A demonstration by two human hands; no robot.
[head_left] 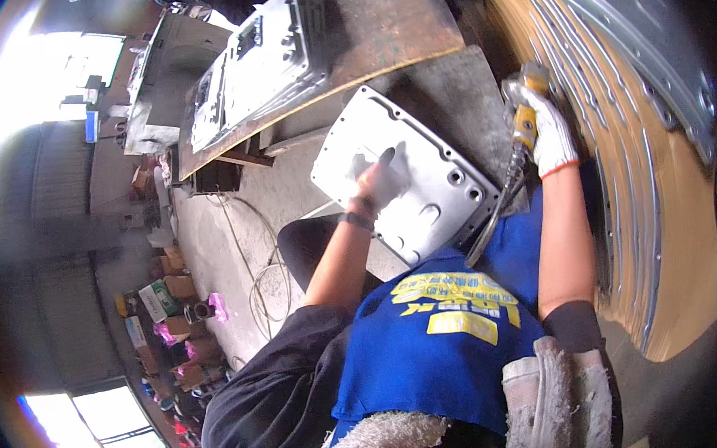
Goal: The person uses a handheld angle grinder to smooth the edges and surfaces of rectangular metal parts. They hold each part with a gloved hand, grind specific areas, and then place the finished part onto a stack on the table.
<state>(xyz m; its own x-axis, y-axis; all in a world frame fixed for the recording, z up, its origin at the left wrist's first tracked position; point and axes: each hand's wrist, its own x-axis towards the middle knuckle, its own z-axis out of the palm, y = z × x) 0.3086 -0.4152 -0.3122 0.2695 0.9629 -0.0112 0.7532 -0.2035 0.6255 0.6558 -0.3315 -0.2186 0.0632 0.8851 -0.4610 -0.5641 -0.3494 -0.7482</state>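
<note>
A flat, light-grey metal cover plate (422,208), with holes along its raised rim and two round openings near one corner, is tilted in front of me. My left hand (379,184), with a dark band at the wrist, is over the middle of the plate; glare and motion smear its fingers. In a white glove with an orange cuff, my right hand (550,129) is wrapped round a yellow hand-held power tool (524,126). A hose or cable (499,204) trails from the tool toward my lap. The tool is to the right of the plate, apart from it.
More metal plates (273,62) lie stacked on a brown-topped table (392,19) ahead. Along my right side, several grey ribbed metal parts (612,113) stand by a tan board (686,288). A thin hose (242,246) loops on the floor at left, near boxes and clutter (164,299).
</note>
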